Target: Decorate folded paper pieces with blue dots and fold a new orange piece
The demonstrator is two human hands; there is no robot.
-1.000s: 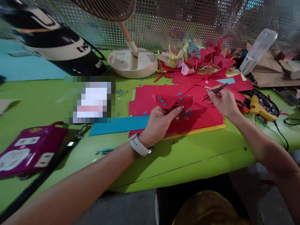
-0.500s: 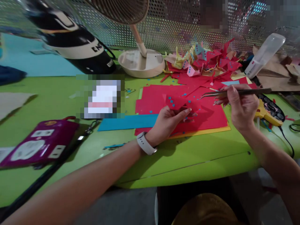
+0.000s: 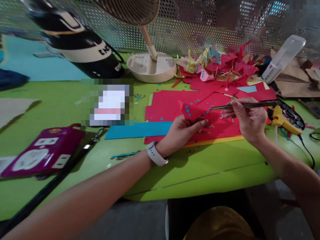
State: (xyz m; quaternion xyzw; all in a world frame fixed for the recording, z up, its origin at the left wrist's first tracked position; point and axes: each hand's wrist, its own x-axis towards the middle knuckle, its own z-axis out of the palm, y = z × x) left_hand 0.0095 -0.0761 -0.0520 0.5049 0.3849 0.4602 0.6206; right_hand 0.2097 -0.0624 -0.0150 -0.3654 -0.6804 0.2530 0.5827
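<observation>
A person works with both bare hands at a green surface [image 3: 212,176], where a left hand [image 3: 183,131], with a white watch band [image 3: 157,155] at the wrist, grasps a folded red paper piece [image 3: 193,115] dotted with blue squares, its grip pinched between thumb and fingers. The piece is held above red sheets [image 3: 162,105] stacked near the middle of the surface's near edge. A right hand [image 3: 251,120] has its grip closed around dark tweezers [image 3: 221,107], their tips just beside a small blue square [image 3: 207,112]; whether they touch it cannot be told. A yellow sheet [image 3: 222,141] shows under the stack's near side, and a blue strip [image 3: 137,130] reaches from it toward the surface's left edge. Folded paper shapes [image 3: 220,63] in red, yellow, pink and pale blue crowd the far edge, between a fan's round base [image 3: 151,75] and a clear bottle [image 3: 285,58] leaning in view. A yellow glue gun [image 3: 285,121] lies toward the right edge; a purple box [image 3: 47,150] sits toward the left, near a pixelated device [image 3: 110,105] and a black-and-white flask [image 3: 82,53].
</observation>
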